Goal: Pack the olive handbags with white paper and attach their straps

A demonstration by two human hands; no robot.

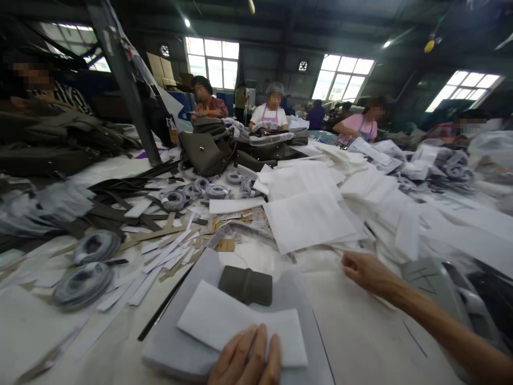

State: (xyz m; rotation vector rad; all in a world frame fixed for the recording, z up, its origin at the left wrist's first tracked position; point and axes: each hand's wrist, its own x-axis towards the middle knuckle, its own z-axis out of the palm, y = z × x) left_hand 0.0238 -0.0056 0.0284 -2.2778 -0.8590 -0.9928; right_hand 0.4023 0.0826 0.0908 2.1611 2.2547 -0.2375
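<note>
Low in the head view, the left hand [246, 355] lies flat and released, its fingers [256, 342] spread on the near edge of a white fabric sheet [224, 318] and clasping nothing; that sheet rests slightly askew on top of a grey stack of panels [176, 342] at the near middle of the table [360, 342]; just beyond the sheet, on the same stack, sits a folded olive-grey leather piece [246, 285], touching the sheet's far edge. The right hand [363, 270] stretches out over bare table further right, its fingers [348, 263] curled at the near edge of the pile of white sheets [308, 219]; whether they pinch a sheet or only touch it, I cannot tell. Left of the stack a thin black strip [164, 307] lies diagonally; beyond it are scattered white paper strips [164, 256] and brown card offcuts [224, 245]; two coils of grey webbing [84, 283] lie near the left edge, well apart from both hands. At the far side stands an olive handbag [204, 152], with more coils beside it; co-workers [272, 109] sit behind heaps of bags, under bright windows [212, 61].
</note>
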